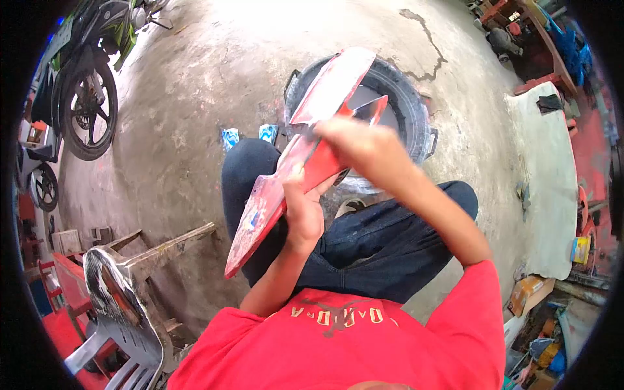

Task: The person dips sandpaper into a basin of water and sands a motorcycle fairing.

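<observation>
A long red panel (pixel 312 153) with worn, whitish patches lies slantwise over the lap, its upper end above a round dark basin (pixel 406 84). My left hand (pixel 303 211) grips the panel's lower edge near its middle. Higher up, my right hand (pixel 354 140) is pressed on the panel's face, its fingers bent and blurred. A small dark thing shows at those fingertips, too unclear to name. Grey water or a grey bottom shows inside the basin, partly hidden by the panel.
Motorcycles (pixel 91 97) stand at the upper left. A grey plastic chair (pixel 130 325) and a wooden frame (pixel 172 247) are at the lower left. A pale sheet (pixel 543 188) and a cardboard box (pixel 530 292) lie on the right. Blue-and-white sandals (pixel 268 133) are beside the left knee.
</observation>
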Motion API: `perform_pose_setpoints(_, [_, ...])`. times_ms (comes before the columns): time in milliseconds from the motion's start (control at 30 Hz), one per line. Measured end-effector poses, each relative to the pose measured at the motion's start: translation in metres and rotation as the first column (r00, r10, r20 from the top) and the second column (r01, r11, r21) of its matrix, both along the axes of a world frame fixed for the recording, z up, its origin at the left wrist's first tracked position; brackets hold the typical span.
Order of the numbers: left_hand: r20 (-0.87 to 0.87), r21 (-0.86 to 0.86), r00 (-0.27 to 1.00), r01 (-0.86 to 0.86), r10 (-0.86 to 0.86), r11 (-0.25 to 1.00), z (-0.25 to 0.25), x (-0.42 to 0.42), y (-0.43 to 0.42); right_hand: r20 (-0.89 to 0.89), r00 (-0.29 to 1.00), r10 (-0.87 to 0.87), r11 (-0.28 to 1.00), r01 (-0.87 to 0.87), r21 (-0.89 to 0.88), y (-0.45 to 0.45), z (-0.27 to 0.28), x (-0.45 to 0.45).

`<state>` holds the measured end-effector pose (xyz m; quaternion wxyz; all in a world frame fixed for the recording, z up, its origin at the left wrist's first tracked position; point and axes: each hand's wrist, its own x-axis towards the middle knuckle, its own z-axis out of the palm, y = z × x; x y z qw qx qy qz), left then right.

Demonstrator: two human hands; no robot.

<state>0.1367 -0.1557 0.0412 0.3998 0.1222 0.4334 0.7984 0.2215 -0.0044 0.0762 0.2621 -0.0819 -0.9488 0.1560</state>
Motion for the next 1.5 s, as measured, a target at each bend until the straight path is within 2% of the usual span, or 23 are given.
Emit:
perform_pose_setpoints(67, [-0.036,-0.005,0.999,0.001,-0.001,1.000,0.005,0.005,0.002,0.173,0.975,-0.141,0.982,0.161,-0.103,0.033,0.001,-0.001])
perform_pose_setpoints(133, [-0.049,-0.003,0.999,-0.006,0.005,1.000,0.009,0.005,0.005,0.105,0.990,-0.095,0.994,0.099,-0.038,0.018,-0.001,0.000])
perform_pose_setpoints(233, [-0.038,-0.014,0.998,-0.044,0.044,0.999,0.005,0.008,0.004,0.048,0.999,0.024,0.996,-0.020,-0.088,0.003,0.010,0.002])
perform_pose_setpoints(267, [-0.057,-0.030,0.997,-0.049,0.047,0.998,0.005,0.008,0.005,0.088,0.994,-0.058,0.998,0.061,-0.027,0.018,0.005,0.002])
perform_pose_setpoints(333, [-0.093,-0.063,0.994,-0.056,0.050,0.996,0.008,0.010,0.006,0.190,0.971,-0.147,0.984,0.163,-0.069,0.041,0.002,-0.002])
perform_pose_setpoints(400, [-0.089,-0.028,0.993,-0.082,0.079,0.996,-0.004,0.010,0.011,0.099,0.995,-0.012,0.999,0.008,0.042,0.015,0.003,0.007])
perform_pose_setpoints(467, [-0.058,-0.039,0.993,-0.103,0.100,0.994,-0.005,0.014,0.006,-0.021,0.997,0.078,0.997,-0.078,-0.014,0.002,0.006,0.007])
perform_pose_setpoints(567, [-0.057,-0.102,0.991,-0.123,0.118,0.987,0.000,0.016,0.007,0.191,0.974,-0.119,0.991,0.128,-0.036,0.043,-0.008,0.006])
perform_pose_setpoints(700, [-0.058,-0.088,0.990,-0.136,0.131,0.987,-0.005,0.017,0.006,-0.026,0.997,0.079,0.996,-0.080,-0.034,-0.007,0.005,0.009])
perform_pose_setpoints(800, [-0.056,-0.043,0.995,-0.084,0.082,0.996,0.004,0.012,0.008,0.060,0.986,-0.158,0.983,0.162,-0.085,0.029,-0.013,0.003])
perform_pose_setpoints(867, [-0.067,-0.023,0.994,-0.088,0.087,0.996,0.012,0.013,0.010,-0.020,0.993,-0.120,0.993,0.119,-0.025,0.000,-0.014,0.008])
perform_pose_setpoints(967, [-0.032,0.015,0.997,-0.069,0.070,0.997,0.012,0.009,0.007,-0.127,0.991,-0.047,0.989,0.028,-0.145,-0.016,-0.008,0.013])
perform_pose_setpoints(1067, [-0.021,0.034,0.998,-0.057,0.057,0.998,0.021,0.009,0.007,0.041,0.919,-0.392,0.884,0.389,-0.258,0.022,-0.049,0.022])
perform_pose_setpoints(1100, [-0.017,0.030,0.999,-0.050,0.051,0.998,0.019,0.010,0.005,0.006,0.922,-0.387,0.884,0.373,-0.282,0.010,-0.040,0.020])
perform_pose_setpoints(1133, [-0.015,0.050,0.998,-0.054,0.055,0.997,0.019,0.010,0.011,-0.123,0.949,-0.290,0.949,0.269,-0.163,-0.005,-0.041,0.021])
perform_pose_setpoints(1200, [0.012,0.027,0.998,-0.059,0.059,0.998,0.021,0.007,0.012,-0.160,0.968,-0.193,0.974,0.169,-0.154,-0.038,-0.022,0.020])
perform_pose_setpoints(1233, [0.022,0.011,0.998,-0.061,0.060,0.998,0.021,0.006,0.012,-0.180,0.963,-0.199,0.976,0.179,-0.121,-0.028,-0.035,0.024])
perform_pose_setpoints(1267, [0.016,0.005,0.998,-0.061,0.061,0.998,0.021,0.006,0.012,-0.186,0.932,-0.309,0.946,0.282,-0.160,-0.008,-0.060,0.027])
perform_pose_setpoints(1333, [0.002,-0.015,0.998,-0.061,0.061,0.998,0.022,0.006,0.010,0.122,0.833,-0.539,0.743,0.539,-0.398,0.011,-0.052,0.023])
perform_pose_setpoints(1367, [0.012,-0.018,0.998,-0.067,0.068,0.998,0.023,0.006,0.008,0.125,0.842,-0.525,0.717,0.516,-0.468,-0.002,-0.042,0.023])
perform_pose_setpoints(1400, [0.022,-0.005,0.997,-0.079,0.079,0.997,0.024,0.005,0.010,-0.140,0.902,-0.409,0.900,0.373,-0.226,-0.012,-0.056,0.025])
perform_pose_setpoints(1467, [0.041,-0.006,0.994,-0.100,0.100,0.995,0.024,0.006,0.011,-0.179,0.946,-0.269,0.955,0.239,-0.173,-0.042,-0.032,0.024])
perform_pose_setpoints(1500, [0.042,-0.011,0.994,-0.103,0.103,0.995,0.024,0.006,0.012,-0.196,0.944,-0.267,0.953,0.229,-0.197,-0.031,-0.048,0.028])
